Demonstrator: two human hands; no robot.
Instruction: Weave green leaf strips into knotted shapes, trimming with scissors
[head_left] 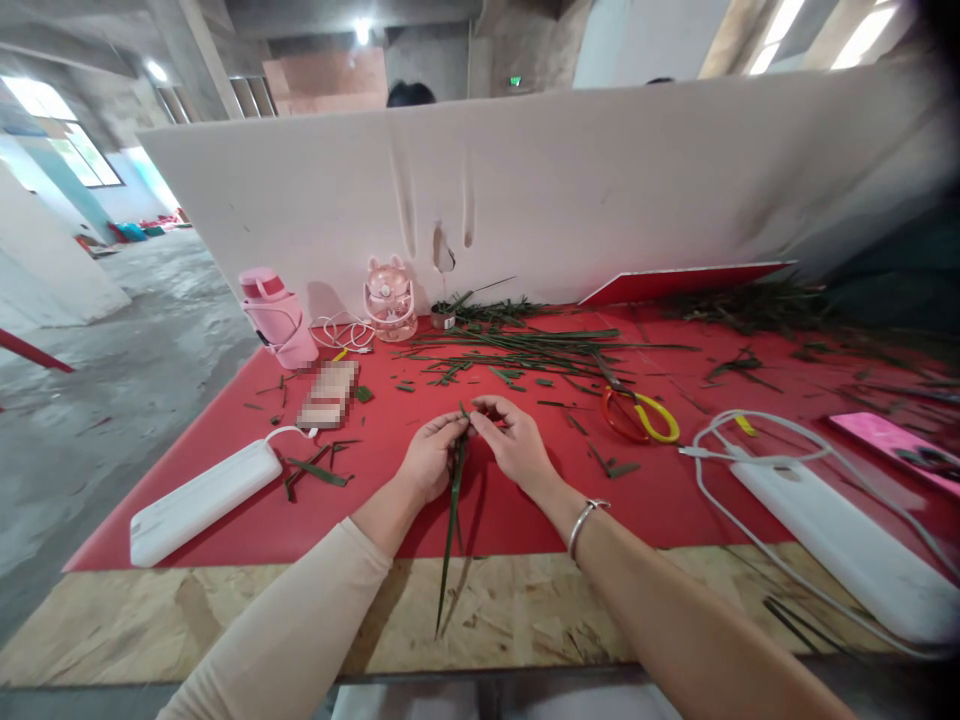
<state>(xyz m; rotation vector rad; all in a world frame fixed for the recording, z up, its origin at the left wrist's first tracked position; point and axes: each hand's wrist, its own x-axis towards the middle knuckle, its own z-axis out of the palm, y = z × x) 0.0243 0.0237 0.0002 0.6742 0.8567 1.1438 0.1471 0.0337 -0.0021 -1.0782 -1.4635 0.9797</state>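
Note:
A long green leaf strip [451, 540] hangs down from between my hands, its thin tip over the bare wood edge. My left hand [433, 455] is closed on the strip near its upper end. At the strip's top, the fingertips of my right hand [512, 440] pinch a small green end, close beside the left fingers. Long leaf strips [525, 345] lie in a loose pile beyond my hands, with short cut pieces around them. Scissors [641, 412] with red and yellow handles rest right of my right hand.
White power banks [206, 503] lie at left and right, the right one [840, 550] with a looped cable. A pink bottle [279, 318], a clear pink bottle [390, 300] and a small tin [442, 316] stand before the white partition [525, 190]. A pink phone [896, 450] lies far right.

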